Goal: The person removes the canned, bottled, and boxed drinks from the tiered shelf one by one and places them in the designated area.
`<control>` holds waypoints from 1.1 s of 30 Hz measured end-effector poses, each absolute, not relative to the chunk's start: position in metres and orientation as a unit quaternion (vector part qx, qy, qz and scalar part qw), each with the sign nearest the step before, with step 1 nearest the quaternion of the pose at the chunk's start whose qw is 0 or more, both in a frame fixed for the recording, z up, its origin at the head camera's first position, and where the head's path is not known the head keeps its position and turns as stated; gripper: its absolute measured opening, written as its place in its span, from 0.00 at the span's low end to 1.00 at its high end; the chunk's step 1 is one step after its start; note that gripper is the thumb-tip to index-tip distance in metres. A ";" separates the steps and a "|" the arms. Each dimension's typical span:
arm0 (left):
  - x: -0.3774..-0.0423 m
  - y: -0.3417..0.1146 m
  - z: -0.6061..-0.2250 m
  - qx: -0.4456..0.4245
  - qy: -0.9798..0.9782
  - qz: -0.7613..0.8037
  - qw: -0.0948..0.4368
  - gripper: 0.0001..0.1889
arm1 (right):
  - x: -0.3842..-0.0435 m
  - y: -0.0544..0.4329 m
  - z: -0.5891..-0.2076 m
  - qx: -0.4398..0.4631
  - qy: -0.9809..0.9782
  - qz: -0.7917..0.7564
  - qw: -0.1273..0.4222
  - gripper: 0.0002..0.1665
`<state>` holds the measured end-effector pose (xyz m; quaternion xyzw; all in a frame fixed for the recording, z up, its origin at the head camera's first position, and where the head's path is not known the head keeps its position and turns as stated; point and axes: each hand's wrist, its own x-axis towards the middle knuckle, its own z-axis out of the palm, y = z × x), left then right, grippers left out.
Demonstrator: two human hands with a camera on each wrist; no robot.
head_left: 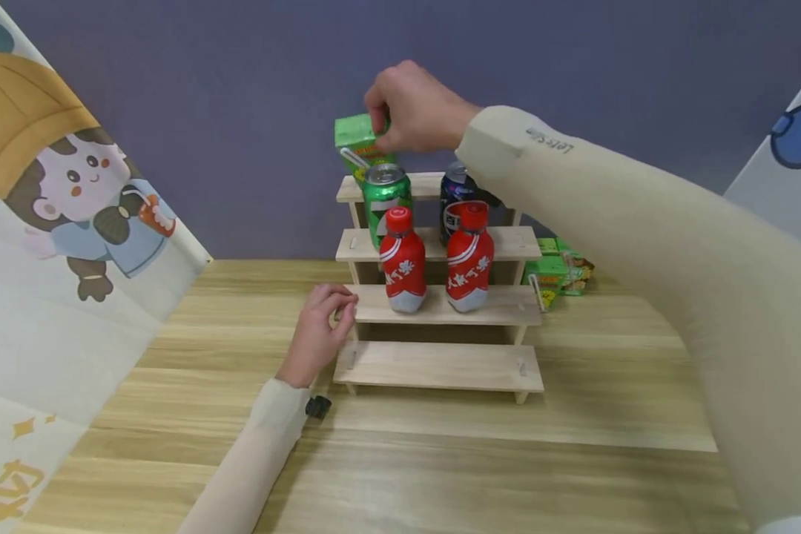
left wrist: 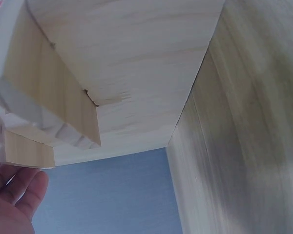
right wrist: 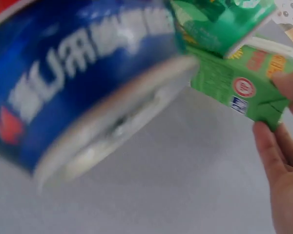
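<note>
My right hand pinches a green drink carton at the left end of the top step of a wooden tiered stand. In the right wrist view, thumb and fingers hold one end of the carton, with its white straw along the side. A green can stands just in front of it, on the step below. My left hand grips the left end of the step bearing the bottles; the left wrist view shows its fingers against the wood.
A dark blue can, partly behind the right sleeve, shares the green can's step. Two red bottles stand one step lower. Several green cartons lie on the table right of the stand. A blue-grey wall rises behind.
</note>
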<state>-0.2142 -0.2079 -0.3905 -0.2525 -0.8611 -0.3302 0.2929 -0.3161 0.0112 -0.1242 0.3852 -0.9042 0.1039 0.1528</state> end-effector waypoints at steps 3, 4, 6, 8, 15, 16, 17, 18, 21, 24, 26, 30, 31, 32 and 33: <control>-0.215 -0.207 -0.389 -0.254 -0.860 -0.331 0.294 0.06 | -0.313 0.020 -0.118 0.383 -0.897 0.110 0.191 0.07; -0.216 -0.207 -0.389 -0.255 -0.859 -0.332 0.294 0.06 | -0.312 0.023 -0.115 0.380 -0.895 0.113 0.203 0.07; -0.217 -0.208 -0.389 -0.252 -0.860 -0.332 0.294 0.06 | -0.310 0.031 -0.109 0.373 -0.893 0.125 0.221 0.08; -0.218 -0.210 -0.390 -0.249 -0.861 -0.332 0.293 0.06 | -0.307 0.039 -0.105 0.370 -0.890 0.136 0.230 0.09; -0.222 -0.213 -0.391 -0.252 -0.859 -0.336 0.292 0.07 | -0.291 0.085 -0.093 0.346 -0.895 0.160 0.230 0.13; -0.222 -0.213 -0.391 -0.252 -0.859 -0.337 0.292 0.07 | -0.288 0.093 -0.092 0.342 -0.896 0.161 0.233 0.13; -0.223 -0.213 -0.391 -0.253 -0.859 -0.337 0.291 0.07 | -0.284 0.102 -0.091 0.340 -0.895 0.160 0.239 0.13; -0.223 -0.213 -0.391 -0.253 -0.858 -0.337 0.292 0.06 | -0.281 0.110 -0.090 0.335 -0.896 0.157 0.246 0.13; -0.224 -0.214 -0.391 -0.252 -0.857 -0.341 0.294 0.06 | -0.271 0.135 -0.089 0.307 -0.904 0.151 0.255 0.14; -0.224 -0.215 -0.391 -0.252 -0.856 -0.341 0.296 0.06 | -0.263 0.161 -0.091 0.286 -0.909 0.144 0.266 0.14; -0.223 -0.216 -0.391 -0.251 -0.855 -0.343 0.297 0.06 | -0.259 0.178 -0.094 0.278 -0.910 0.142 0.271 0.13; -0.220 -0.218 -0.389 -0.247 -0.854 -0.347 0.300 0.07 | -0.253 0.208 -0.106 0.273 -0.911 0.139 0.276 0.11; -0.219 -0.219 -0.389 -0.244 -0.855 -0.346 0.301 0.07 | -0.253 0.214 -0.110 0.276 -0.911 0.134 0.276 0.10; -0.218 -0.220 -0.389 -0.242 -0.855 -0.346 0.302 0.07 | -0.252 0.220 -0.114 0.280 -0.911 0.127 0.275 0.09; -0.217 -0.221 -0.388 -0.240 -0.856 -0.344 0.302 0.07 | -0.251 0.226 -0.119 0.286 -0.910 0.122 0.274 0.09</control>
